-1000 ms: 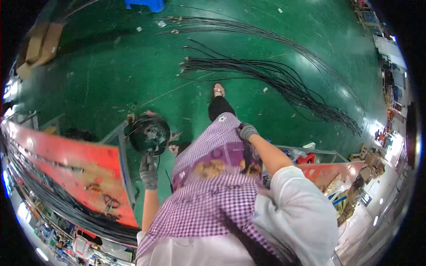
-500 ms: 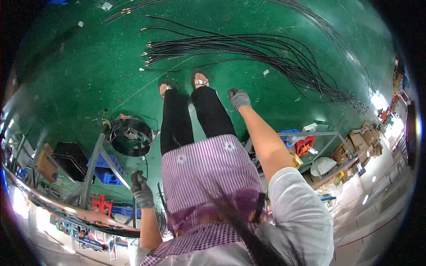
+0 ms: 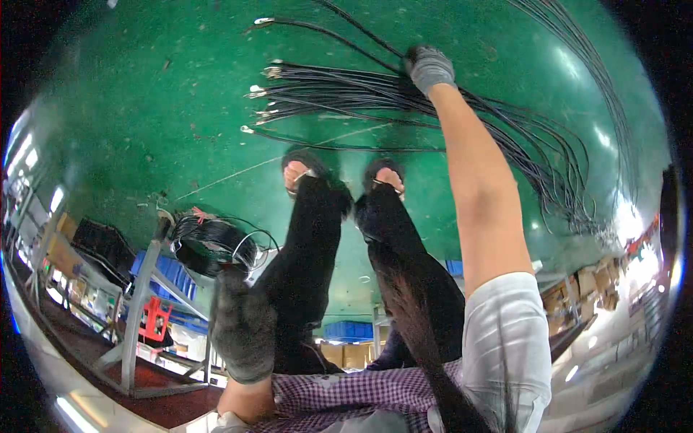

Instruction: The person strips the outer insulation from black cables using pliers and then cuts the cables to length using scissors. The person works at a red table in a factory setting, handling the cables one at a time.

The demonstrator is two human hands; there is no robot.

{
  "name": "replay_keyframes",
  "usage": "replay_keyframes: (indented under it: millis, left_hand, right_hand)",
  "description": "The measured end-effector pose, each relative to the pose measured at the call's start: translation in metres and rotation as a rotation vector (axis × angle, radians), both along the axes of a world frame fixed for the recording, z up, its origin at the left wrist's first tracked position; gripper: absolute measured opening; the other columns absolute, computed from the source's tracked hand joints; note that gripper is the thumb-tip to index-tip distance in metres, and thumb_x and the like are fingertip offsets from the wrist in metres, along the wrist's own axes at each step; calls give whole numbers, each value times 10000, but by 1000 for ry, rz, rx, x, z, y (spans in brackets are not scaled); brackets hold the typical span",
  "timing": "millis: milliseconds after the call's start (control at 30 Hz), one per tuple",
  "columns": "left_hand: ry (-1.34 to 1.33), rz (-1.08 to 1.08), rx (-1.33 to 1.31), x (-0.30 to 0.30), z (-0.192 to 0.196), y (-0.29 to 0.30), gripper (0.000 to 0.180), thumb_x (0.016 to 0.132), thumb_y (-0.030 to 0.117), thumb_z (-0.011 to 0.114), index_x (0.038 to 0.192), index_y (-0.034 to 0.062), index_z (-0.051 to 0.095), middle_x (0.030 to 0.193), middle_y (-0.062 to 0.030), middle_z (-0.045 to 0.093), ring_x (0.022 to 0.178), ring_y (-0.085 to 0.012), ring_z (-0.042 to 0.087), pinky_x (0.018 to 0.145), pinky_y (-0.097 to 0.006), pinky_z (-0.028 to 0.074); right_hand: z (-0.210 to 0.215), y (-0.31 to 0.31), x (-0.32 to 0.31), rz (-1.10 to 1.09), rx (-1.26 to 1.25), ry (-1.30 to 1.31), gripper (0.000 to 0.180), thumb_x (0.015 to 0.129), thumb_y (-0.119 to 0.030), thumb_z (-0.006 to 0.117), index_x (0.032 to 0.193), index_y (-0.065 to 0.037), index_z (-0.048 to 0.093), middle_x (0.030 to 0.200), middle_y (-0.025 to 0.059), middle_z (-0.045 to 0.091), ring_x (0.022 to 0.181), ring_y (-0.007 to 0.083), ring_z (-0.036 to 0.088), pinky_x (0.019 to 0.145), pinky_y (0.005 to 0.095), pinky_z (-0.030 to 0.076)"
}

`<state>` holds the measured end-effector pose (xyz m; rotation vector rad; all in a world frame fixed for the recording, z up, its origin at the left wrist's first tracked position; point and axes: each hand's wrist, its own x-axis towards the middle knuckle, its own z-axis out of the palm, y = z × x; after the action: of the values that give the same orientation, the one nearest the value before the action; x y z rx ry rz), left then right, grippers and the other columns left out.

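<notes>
My right hand (image 3: 431, 68), in a grey knit glove, reaches far out over the floor. Its fingers are closed round black cables (image 3: 339, 34) at the far edge of a spread bundle. Metal lugs tip the left ends of the bundled cables (image 3: 346, 90), which lie across the green floor and trail off to the right. Close to me at the lower left is my left hand (image 3: 244, 325), also gloved. It is dark and smeared, so whether its fingers hold anything does not show. A coil of black cable (image 3: 209, 245) lies just beyond it.
On the left stands a grey metal frame (image 3: 141, 310), with a red plastic stool (image 3: 153, 319) and blue crates (image 3: 170, 274) near it. Another run of cables (image 3: 588, 65) lies at the far right. Cardboard boxes (image 3: 588, 285) are stacked to the right. My feet stand just short of the bundle.
I have bent down toward the floor. My right hand has moved out from beside my leg and closed on the cables. My left hand appears larger and closer.
</notes>
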<state>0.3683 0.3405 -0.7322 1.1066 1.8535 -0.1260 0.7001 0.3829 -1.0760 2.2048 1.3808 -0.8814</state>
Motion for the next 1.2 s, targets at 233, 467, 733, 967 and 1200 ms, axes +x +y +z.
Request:
replay_keyframes:
  millis: [233,467,733,967,1200]
  left_hand:
    - [-359,569,-185,8,-7,45,307,757,79,459,1059,32,451,775,-13,477,626,-76,468,452,-180,365]
    - [-159,167,535,-23,-27,26,409,792,104,417,1184,49,315,1035,-127,507,607,-122,524,497,-176,394]
    - [-144,438,662,-55,4,36,291,824,159,439,1063,-4,403,868,-104,519,674,-164,505,543,-242,425]
    - [-147,935,457,-79,7,27,242,833,158,419,1029,16,404,767,-44,483,600,-103,430,510,-225,375]
    - [-77,1020,348,-89,30,21,214,838,153,403,1007,22,395,679,-27,444,563,-95,406,492,-225,359]
  right_hand:
    - [49,-41,-37,183,169,649,367,759,-182,407,1087,-18,409,1022,182,474,914,299,475,810,365,386]
    - [281,-89,-166,527,-5,1450,269,752,-109,406,1000,-21,462,960,134,498,776,259,532,660,308,448]
    - [125,66,-141,887,45,509,237,732,-151,433,933,-62,522,925,118,539,861,221,524,689,292,426]
    - [2,246,-50,595,59,-371,234,736,-102,410,874,-85,598,932,128,566,828,276,557,687,355,450]
    - [-14,252,-37,572,118,-253,233,757,-204,424,892,-81,571,928,122,565,861,282,544,722,366,441]
